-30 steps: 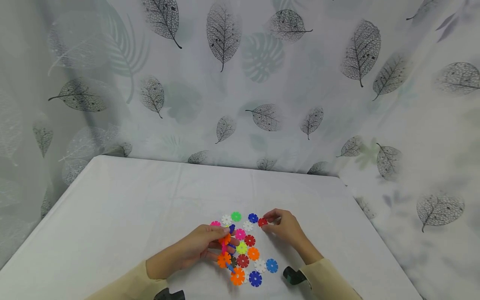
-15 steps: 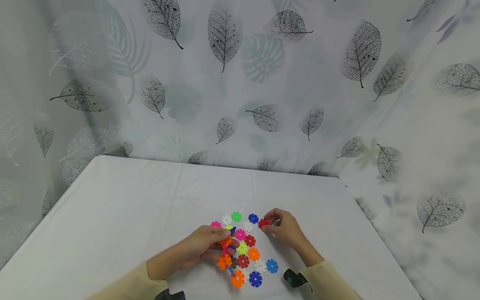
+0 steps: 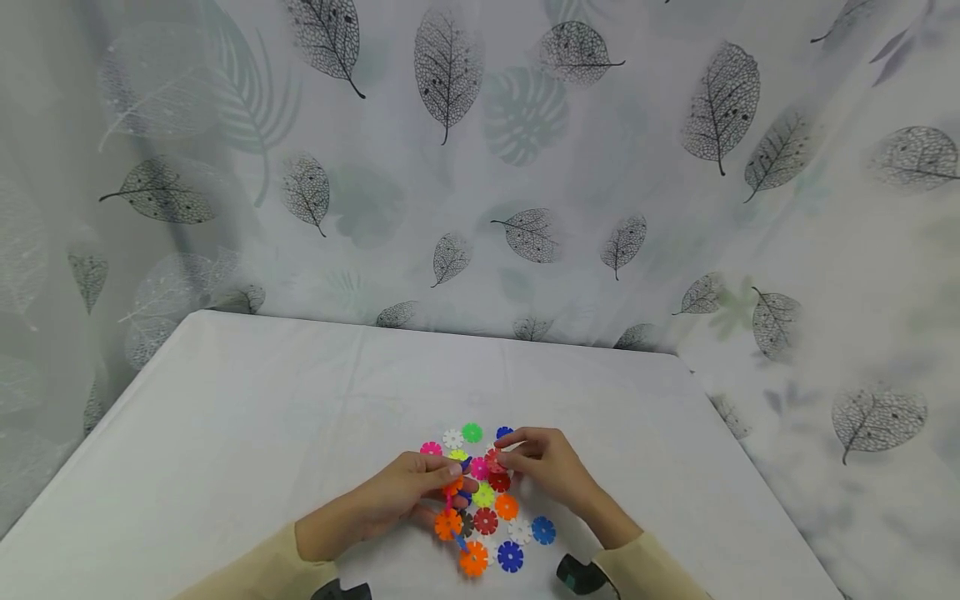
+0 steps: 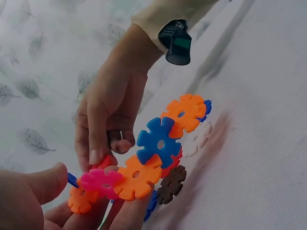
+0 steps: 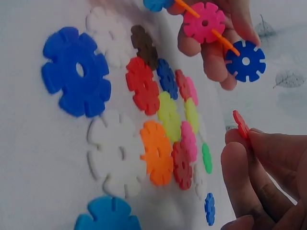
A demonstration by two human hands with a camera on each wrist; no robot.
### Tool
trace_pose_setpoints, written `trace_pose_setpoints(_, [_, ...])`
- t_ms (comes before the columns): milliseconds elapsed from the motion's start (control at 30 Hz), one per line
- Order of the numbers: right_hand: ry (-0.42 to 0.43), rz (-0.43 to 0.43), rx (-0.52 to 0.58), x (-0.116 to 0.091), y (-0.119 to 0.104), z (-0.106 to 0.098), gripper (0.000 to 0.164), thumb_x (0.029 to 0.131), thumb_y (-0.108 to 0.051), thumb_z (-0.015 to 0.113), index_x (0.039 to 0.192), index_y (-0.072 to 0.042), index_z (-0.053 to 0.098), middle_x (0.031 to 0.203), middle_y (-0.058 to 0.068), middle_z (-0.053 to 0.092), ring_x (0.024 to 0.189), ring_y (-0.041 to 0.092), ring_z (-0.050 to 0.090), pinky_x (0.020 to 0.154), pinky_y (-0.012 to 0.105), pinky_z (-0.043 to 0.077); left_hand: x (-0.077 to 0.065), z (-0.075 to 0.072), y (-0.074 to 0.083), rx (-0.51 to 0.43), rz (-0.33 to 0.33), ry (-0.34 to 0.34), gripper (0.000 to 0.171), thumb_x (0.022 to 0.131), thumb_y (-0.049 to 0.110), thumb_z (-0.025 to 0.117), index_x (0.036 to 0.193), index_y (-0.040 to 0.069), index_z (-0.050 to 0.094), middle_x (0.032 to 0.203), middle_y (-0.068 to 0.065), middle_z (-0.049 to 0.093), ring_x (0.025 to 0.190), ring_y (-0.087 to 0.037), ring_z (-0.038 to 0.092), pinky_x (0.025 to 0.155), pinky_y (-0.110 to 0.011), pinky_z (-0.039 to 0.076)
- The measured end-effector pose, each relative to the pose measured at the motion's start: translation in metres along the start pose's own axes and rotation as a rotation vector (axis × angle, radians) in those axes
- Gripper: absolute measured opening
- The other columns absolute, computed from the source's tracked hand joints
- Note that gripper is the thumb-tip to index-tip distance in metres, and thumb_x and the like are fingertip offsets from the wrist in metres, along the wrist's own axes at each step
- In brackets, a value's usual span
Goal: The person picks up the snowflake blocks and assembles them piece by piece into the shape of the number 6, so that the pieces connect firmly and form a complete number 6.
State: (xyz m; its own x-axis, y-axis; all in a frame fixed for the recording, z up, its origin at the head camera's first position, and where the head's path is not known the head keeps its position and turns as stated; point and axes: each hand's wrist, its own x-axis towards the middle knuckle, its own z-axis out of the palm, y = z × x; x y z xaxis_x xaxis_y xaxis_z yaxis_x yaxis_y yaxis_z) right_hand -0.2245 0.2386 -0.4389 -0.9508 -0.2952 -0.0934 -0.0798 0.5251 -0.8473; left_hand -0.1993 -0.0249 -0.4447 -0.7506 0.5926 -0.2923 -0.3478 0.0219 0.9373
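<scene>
My left hand holds a chain of interlocking snowflake discs between thumb and fingers. In the left wrist view the chain shows an orange disc, a pink disc and a light blue disc, with another orange disc at its far end. A dark blue disc forms the near end, by the left thumb. My right hand pinches a red disc between thumb and index finger. That disc is held above the table, apart from the blue end in the right wrist view.
Loose discs in several colours lie on the white table under and around the hands, among them a green disc, a yellow disc and a light blue disc. A leaf-patterned curtain hangs behind the table.
My right hand has lifted the red disc from the right side of the spread and carried it left, closer to the left hand. The left hand and its chain have barely moved.
</scene>
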Motion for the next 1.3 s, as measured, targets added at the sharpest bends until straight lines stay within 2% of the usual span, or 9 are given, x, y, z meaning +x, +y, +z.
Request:
trace_pose_setpoints(233, [-0.012,-0.045,0.063,-0.005,-0.013,0.006,0.026,0.096,-0.025,0.073,0.115,-0.007,0.075,0.093,0.003,0.075,0.077,0.023,0.071,0.082,0.026,0.056,0.000,0.000,-0.001,-0.010,0.003,-0.006,0.037,0.104,0.028,0.059,0.126,0.000,0.068,0.120,-0.013,0.071,0.102,-0.027,0.070,0.080,-0.033,0.058])
trace_pose_setpoints(400, [-0.013,-0.053,0.123,-0.006,-0.018,0.009,0.023,0.096,-0.021,0.072,0.114,-0.008,0.075,0.091,0.008,0.075,0.073,0.024,0.070,0.079,0.029,0.058,0.000,0.001,-0.002,-0.014,0.002,-0.004,0.039,0.104,0.030,0.059,0.127,-0.001,0.068,0.118,-0.015,0.072,0.100,-0.026,0.071,0.078,-0.033,0.059])
trace_pose_setpoints(700, [-0.025,-0.100,0.130,-0.009,-0.025,0.010,0.025,0.096,-0.020,0.072,0.114,-0.003,0.075,0.094,0.017,0.074,0.071,0.024,0.068,0.074,0.030,0.058,0.000,0.000,-0.004,0.011,0.020,-0.024,0.039,0.103,0.029,0.060,0.129,0.000,0.066,0.119,-0.013,0.072,0.103,-0.028,0.070,0.079,-0.034,0.058])
trace_pose_setpoints(933, [-0.012,-0.137,0.075,-0.009,-0.027,0.011,0.025,0.097,-0.019,0.071,0.115,-0.002,0.075,0.099,0.006,0.075,0.083,0.036,0.069,0.078,0.042,0.059,0.000,0.000,-0.003,0.020,0.025,-0.019,0.041,0.102,0.028,0.062,0.132,0.000,0.065,0.118,-0.010,0.073,0.102,-0.027,0.070,0.076,-0.031,0.058])
trace_pose_setpoints(1000, [-0.011,-0.149,0.062,-0.009,-0.028,0.011,0.025,0.097,-0.018,0.071,0.115,-0.002,0.075,0.100,0.002,0.075,0.086,0.036,0.069,0.079,0.042,0.059,0.000,0.001,-0.003,0.024,0.029,-0.016,0.042,0.102,0.028,0.062,0.133,-0.001,0.064,0.117,-0.009,0.073,0.102,-0.027,0.071,0.075,-0.029,0.058])
trace_pose_setpoints(1167, [-0.024,-0.172,0.051,-0.008,-0.030,0.013,0.024,0.098,-0.018,0.069,0.116,-0.002,0.075,0.098,-0.001,0.075,0.080,0.036,0.069,0.074,0.041,0.059,0.000,0.001,-0.002,0.030,0.034,-0.006,0.041,0.101,0.029,0.063,0.131,0.001,0.066,0.115,-0.009,0.074,0.101,-0.026,0.071,0.072,-0.028,0.058])
trace_pose_setpoints(1300, [-0.027,-0.168,0.064,-0.010,-0.032,0.015,0.024,0.098,-0.017,0.069,0.115,-0.001,0.075,0.095,0.002,0.075,0.077,0.035,0.069,0.072,0.039,0.060,0.001,0.002,-0.001,0.048,0.041,-0.001,0.038,0.101,0.028,0.063,0.129,0.002,0.068,0.112,-0.009,0.074,0.100,-0.026,0.071,0.069,-0.026,0.057])
